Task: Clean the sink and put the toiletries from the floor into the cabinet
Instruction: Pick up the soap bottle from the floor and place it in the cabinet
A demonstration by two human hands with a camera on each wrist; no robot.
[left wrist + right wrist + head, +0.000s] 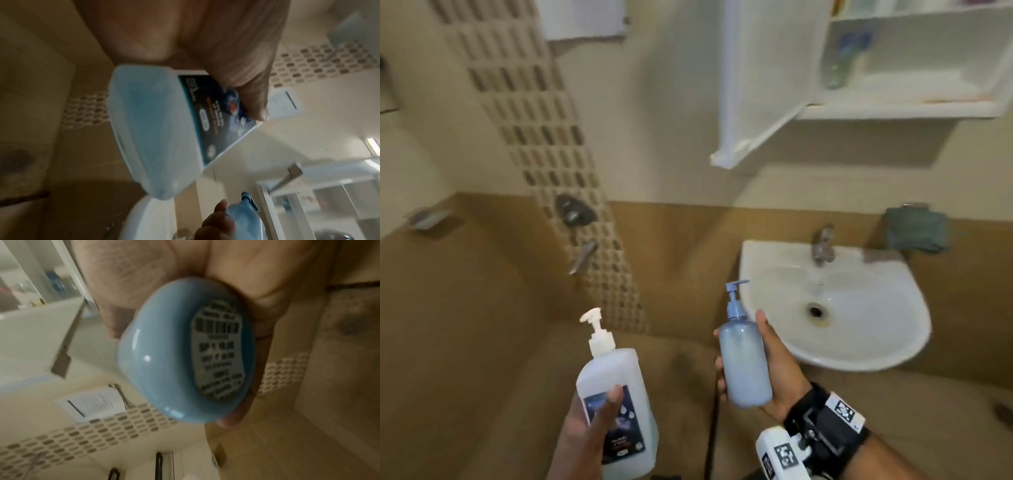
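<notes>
While each hand holds a pump bottle, lift them up to the cabinet point(893, 109).
Left hand point(585, 431) grips the white bottle point(616, 394), right hand point(774, 370) grips the blue bottle point(744, 363); the open shelf is high above the right hand, so keep both upright.

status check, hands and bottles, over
Left hand grips white square pump bottle. Right hand grips blue round pump bottle. White wall cabinet open, path looks clear.

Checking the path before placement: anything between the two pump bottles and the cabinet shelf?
Nothing visible blocks it. The cabinet door hangs open. The left hand holds the white pump bottle, the right hand the blue pump bottle. One bottle occupies the shelf's left end.
</notes>
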